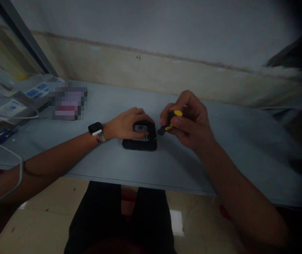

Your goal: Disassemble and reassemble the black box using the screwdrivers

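My left hand (126, 124) is wrapped over a black boxy device (151, 130) with a white printed label (140, 128). Its fingers lie across the far edge and the thumb presses on the label. Beneath the device is a flat black pad or case (140, 145) on the table. My right hand (190, 121) is closed around what looks like a short yellow-and-black screwdriver (176, 113). The tool's dark end (161, 131) points down and left, just right of the device. Whether it touches the device is hard to tell in the dim light.
A blurred-out phone-like object (68, 104) lies at the back left. Beyond it sits a white power strip or box (38, 91) with blue labels. A white cable (21, 173) loops in front of my left forearm. The grey table (108, 165) meets a wall behind.
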The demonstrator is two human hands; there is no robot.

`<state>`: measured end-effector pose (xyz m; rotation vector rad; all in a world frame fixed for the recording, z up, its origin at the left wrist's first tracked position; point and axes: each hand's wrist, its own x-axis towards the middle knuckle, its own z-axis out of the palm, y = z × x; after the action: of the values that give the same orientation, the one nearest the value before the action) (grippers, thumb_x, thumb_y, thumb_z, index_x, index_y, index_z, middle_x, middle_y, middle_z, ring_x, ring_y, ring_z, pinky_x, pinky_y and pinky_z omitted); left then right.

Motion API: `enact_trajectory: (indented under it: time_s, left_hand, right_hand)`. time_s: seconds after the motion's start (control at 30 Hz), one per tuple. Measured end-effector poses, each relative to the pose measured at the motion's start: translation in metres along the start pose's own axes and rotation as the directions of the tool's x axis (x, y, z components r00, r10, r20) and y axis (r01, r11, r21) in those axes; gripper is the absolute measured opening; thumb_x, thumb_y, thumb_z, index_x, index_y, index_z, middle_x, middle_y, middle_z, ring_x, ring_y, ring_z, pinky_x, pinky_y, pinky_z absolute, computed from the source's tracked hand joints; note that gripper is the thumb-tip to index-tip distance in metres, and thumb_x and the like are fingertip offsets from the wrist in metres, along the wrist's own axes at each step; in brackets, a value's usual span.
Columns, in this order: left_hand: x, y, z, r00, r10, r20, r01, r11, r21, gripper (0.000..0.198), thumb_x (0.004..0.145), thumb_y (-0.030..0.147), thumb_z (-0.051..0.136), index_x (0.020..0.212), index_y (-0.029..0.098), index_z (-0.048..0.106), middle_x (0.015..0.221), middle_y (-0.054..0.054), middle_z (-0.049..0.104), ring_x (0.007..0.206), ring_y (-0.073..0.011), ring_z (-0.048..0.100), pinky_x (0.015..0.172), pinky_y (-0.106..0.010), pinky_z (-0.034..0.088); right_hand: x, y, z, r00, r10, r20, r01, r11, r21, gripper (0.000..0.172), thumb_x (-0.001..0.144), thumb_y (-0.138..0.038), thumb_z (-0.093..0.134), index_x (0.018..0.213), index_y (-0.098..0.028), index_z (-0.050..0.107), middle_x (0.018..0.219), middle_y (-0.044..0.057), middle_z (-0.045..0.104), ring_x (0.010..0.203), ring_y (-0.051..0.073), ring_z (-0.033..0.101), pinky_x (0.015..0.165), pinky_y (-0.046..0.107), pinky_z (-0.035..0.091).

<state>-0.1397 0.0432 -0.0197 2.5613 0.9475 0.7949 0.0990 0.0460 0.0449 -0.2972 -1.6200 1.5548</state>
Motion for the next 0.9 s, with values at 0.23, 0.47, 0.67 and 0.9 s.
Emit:
enact_trajectory:
  time_s: [0.23, 0.47, 0.67, 0.9]
  left_hand:
    - [-0.001, -0.004, 0.003, 0.999, 0.024, -0.046, -0.025, 0.999, -0.021, 0.038, 0.094, 0.043, 0.075, 0.128, 0.024, 0.073, 0.113, -0.009, 0.072, 0.111, -0.0282, 0.067, 0.103, -0.047, 0.054]
    - [-0.002, -0.005, 0.004, 0.998, 0.032, -0.061, -0.033, 0.999, -0.019, 0.038, 0.094, 0.044, 0.075, 0.126, 0.024, 0.073, 0.112, -0.009, 0.073, 0.108, -0.0284, 0.067, 0.101, -0.047, 0.054]
    - [-0.002, -0.005, 0.004, 0.999, 0.02, -0.051, -0.021, 1.0, -0.02, 0.038, 0.095, 0.044, 0.075, 0.127, 0.023, 0.074, 0.114, -0.009, 0.073, 0.11, -0.0281, 0.066, 0.102, -0.045, 0.053]
    - [0.0, -0.002, 0.002, 1.0, 0.008, -0.015, -0.008, 1.0, -0.003, 0.04, 0.095, 0.043, 0.074, 0.129, 0.022, 0.074, 0.114, -0.01, 0.072, 0.111, -0.0286, 0.066, 0.103, -0.046, 0.053]
  right_hand:
    - [-0.002, -0.008, 0.003, 0.993, 0.052, 0.11, -0.058, 0.997, 0.056, 0.025, 0.101, -0.045, 0.074, 0.108, -0.022, 0.08, 0.092, 0.004, 0.077, 0.047, 0.006, 0.04, 0.038, 0.021, 0.03]
    - [-0.001, -0.003, 0.005, 0.996, -0.006, 0.089, 0.004, 1.0, 0.025, 0.018, 0.094, -0.04, 0.084, 0.1, -0.024, 0.079, 0.094, 0.004, 0.078, 0.056, 0.01, 0.051, 0.04, 0.021, 0.033]
    - [-0.002, 0.003, 0.002, 1.0, -0.015, -0.022, 0.014, 1.0, -0.007, 0.028, 0.085, -0.037, 0.091, 0.094, -0.029, 0.066, 0.09, 0.001, 0.078, 0.059, 0.014, 0.055, 0.044, 0.024, 0.038]
    - [0.0, -0.002, 0.004, 0.999, 0.031, 0.03, -0.033, 0.997, 0.066, 0.027, 0.088, -0.034, 0.088, 0.104, -0.026, 0.068, 0.085, -0.002, 0.073, 0.053, 0.008, 0.047, 0.04, 0.019, 0.029]
